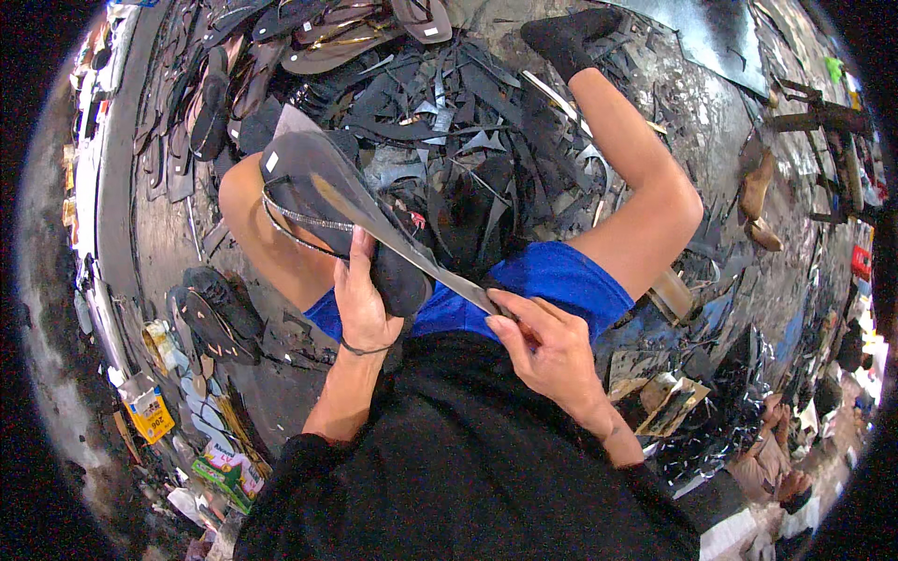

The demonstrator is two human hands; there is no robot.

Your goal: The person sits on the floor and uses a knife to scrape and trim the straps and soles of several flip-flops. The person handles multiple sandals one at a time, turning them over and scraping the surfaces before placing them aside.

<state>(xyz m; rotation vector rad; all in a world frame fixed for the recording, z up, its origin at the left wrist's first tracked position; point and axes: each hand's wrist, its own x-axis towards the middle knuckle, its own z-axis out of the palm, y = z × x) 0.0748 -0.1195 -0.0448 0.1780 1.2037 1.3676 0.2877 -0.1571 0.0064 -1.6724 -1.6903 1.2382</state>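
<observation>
My left hand (365,304) is closed round a dark sandal (297,182), its thumb up along the side. A strap (323,222) set with small shiny stones crosses the sandal, and a small white label shows near its far end. Along the sandal's right side runs a long thin grey sole sheet (388,227), reaching toward my right hand (552,351). The sheet's near, narrow end is pinched between my right thumb and fingers. Whether the sheet is joined to the sandal at the far end, I cannot tell.
Many finished-looking sandals (341,49) lie at the far left. Dark rubber offcuts (449,103) heap up between my legs. Black footwear (217,313) sits left of my knee. A yellow tin (150,416) stands at the left; a wooden shoe form (756,187) lies at the right.
</observation>
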